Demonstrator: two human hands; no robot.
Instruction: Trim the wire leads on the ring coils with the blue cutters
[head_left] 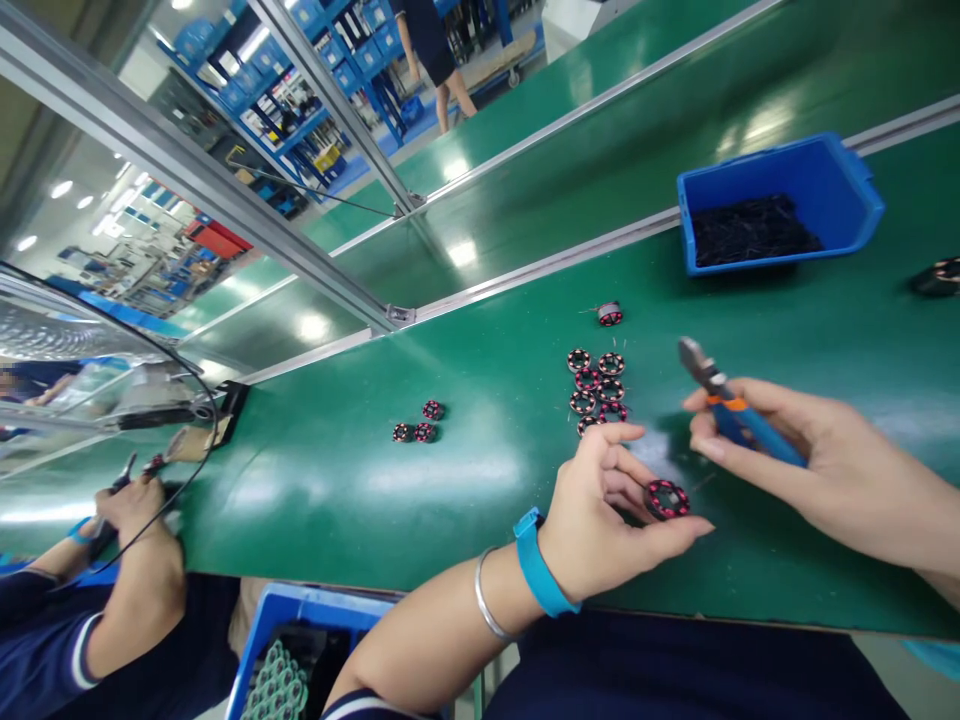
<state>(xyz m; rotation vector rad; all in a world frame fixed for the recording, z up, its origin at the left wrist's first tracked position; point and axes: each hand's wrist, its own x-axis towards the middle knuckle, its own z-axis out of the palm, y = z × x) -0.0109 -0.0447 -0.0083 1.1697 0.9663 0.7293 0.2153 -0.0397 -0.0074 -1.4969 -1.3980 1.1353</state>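
Observation:
A small ring-shaped motor stator (667,498), black with red-pink marks round its face, is held by my left hand (600,515) between thumb and curled fingers. A thin wire sticks out from its right side. My right hand (810,450) grips a pair of cutting pliers (757,425) with blue and orange handles. Their metal jaws point up and left, apart from the stator; blur hides whether they are closed. Beyond my left hand, several similar stators (598,385) lie in a cluster on the green bench (495,510), and one single stator (610,314) lies farther back.
A blue bin (787,200) of thin black pieces stands at the back right, a dark ring part (941,278) at the right edge. Three stators (420,425) lie left of centre. A co-worker's hands (135,505) work at far left. A blue crate (300,600) sits below the bench edge.

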